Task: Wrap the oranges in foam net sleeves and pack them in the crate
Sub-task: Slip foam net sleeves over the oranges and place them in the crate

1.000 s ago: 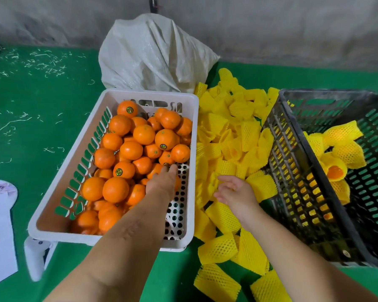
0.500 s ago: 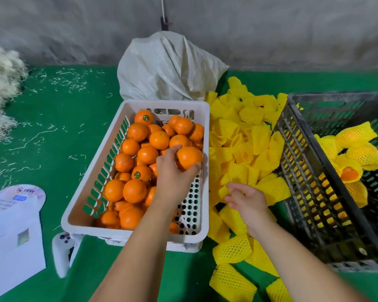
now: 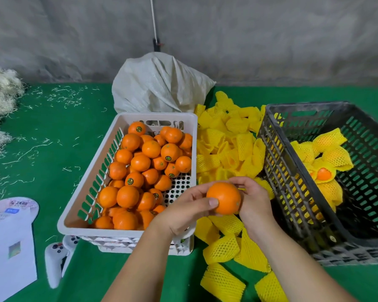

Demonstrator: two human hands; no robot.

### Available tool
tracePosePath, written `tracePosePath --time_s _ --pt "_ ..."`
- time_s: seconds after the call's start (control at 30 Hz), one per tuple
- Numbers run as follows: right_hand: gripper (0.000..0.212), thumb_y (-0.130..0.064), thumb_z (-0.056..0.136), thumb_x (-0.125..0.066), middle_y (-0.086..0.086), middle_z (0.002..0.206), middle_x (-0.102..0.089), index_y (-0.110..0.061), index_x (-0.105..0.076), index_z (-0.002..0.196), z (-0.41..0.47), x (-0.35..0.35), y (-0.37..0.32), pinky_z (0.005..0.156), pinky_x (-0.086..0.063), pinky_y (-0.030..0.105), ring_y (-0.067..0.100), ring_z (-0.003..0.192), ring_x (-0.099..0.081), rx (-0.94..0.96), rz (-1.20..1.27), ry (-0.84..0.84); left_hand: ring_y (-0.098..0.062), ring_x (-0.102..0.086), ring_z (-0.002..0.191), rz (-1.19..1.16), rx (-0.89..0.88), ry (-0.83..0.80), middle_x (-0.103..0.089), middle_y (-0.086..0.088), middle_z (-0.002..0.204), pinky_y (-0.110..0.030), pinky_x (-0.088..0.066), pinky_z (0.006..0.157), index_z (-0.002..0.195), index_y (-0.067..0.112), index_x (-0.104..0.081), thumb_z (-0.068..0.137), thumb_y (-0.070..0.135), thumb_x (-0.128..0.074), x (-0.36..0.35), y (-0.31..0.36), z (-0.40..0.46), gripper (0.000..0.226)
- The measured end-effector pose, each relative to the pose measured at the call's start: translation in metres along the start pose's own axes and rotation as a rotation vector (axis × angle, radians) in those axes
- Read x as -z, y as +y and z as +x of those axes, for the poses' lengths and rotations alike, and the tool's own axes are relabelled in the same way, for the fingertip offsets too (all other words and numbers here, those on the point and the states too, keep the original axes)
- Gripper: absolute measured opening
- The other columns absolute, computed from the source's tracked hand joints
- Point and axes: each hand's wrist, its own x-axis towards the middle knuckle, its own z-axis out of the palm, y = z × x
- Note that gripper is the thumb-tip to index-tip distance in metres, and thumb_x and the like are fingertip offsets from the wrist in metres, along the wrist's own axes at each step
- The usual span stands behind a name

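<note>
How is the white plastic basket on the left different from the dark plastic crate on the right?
The white plastic basket is pale and piled with bare oranges; the dark plastic crate is near black and holds only a few oranges wrapped in yellow foam net sleeves. The basket looks smaller and shallower than the crate. Both are rectangular, with slotted walls, on the green surface.

Black crate [image 3: 297,177] at right: open top, wrapped oranges [image 3: 327,158] only along its left-middle, far right w/ bare floor. Its tall near-left wall stands btwn hands and inside. Sleeve pile [image 3: 227,149] fills the gap btwn the crate and white basket [image 3: 85,192]. Left worktop [image 3: 52,131] mostly open.
</note>
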Motion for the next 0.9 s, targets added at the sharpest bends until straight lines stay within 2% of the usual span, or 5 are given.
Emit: tracePosePath --time_s 0.1,0.3,0.6,0.7,0.9 --pt "0.011 -0.01 0.092 -0.072 0.003 0.098 -0.074 -0.02 -0.07 0.095 -0.004 0.004 -0.004 0.077 -0.061 0.05 0.025 0.091 -0.071 0.04 -0.059 -0.039 -0.041 -0.057 0.134 0.048 0.005 -0.04 -0.058 -0.011 0.151 -0.058 -0.046 0.107 0.147 0.015 -0.06 0.074 0.057 -0.088 -0.004 -0.002 -0.001 0.089" --pt "0.016 -0.005 0.095 -0.067 -0.004 0.089 -0.077 -0.021 -0.072 0.096 0.0 0.024 -0.011 0.072 -0.056 0.023 0.012 0.088 -0.073 0.124 -0.05 -0.034 -0.027 -0.071 0.114 0.089 -0.063 0.172 -0.068 -0.01 0.137 -0.035 -0.059 0.088 0.14 0.021 -0.063 0.077 0.045 -0.079 -0.016 -0.01 0.003 0.069" --pt "0.024 -0.007 0.097 -0.066 -0.008 0.092 -0.072 -0.031 -0.068 0.1 -0.017 0.036 -0.016 0.075 -0.058 0.029 0.006 0.087 -0.069 0.357 -0.22 -0.093 -0.009 -0.061 0.129 0.093 -0.167 0.288 -0.049 0.014 0.149 -0.036 -0.06 0.094 0.154 0.054 -0.037 0.078 0.047 -0.084 -0.019 -0.014 0.002 0.089" --pt "0.024 -0.007 0.097 -0.065 -0.018 0.106 -0.067 -0.028 -0.071 0.106 -0.02 0.041 -0.02 0.085 -0.058 0.031 0.004 0.097 -0.066 0.496 -0.386 -0.118 -0.008 -0.062 0.129 0.107 -0.126 0.175 -0.055 0.015 0.149 -0.03 -0.057 0.096 0.142 0.06 -0.053 0.083 0.044 -0.081 -0.018 -0.01 -0.002 0.067" --pt "0.021 -0.014 0.099 -0.062 -0.018 0.111 -0.059 -0.029 -0.069 0.112 -0.025 0.048 -0.026 0.079 -0.054 0.024 0.001 0.098 -0.058 0.638 -0.587 -0.132 -0.024 -0.069 0.114 0.167 -0.182 0.207 -0.068 -0.004 0.129 -0.042 -0.061 0.091 0.133 0.03 -0.063 0.081 0.042 -0.083 -0.03 -0.013 0.0 0.058"
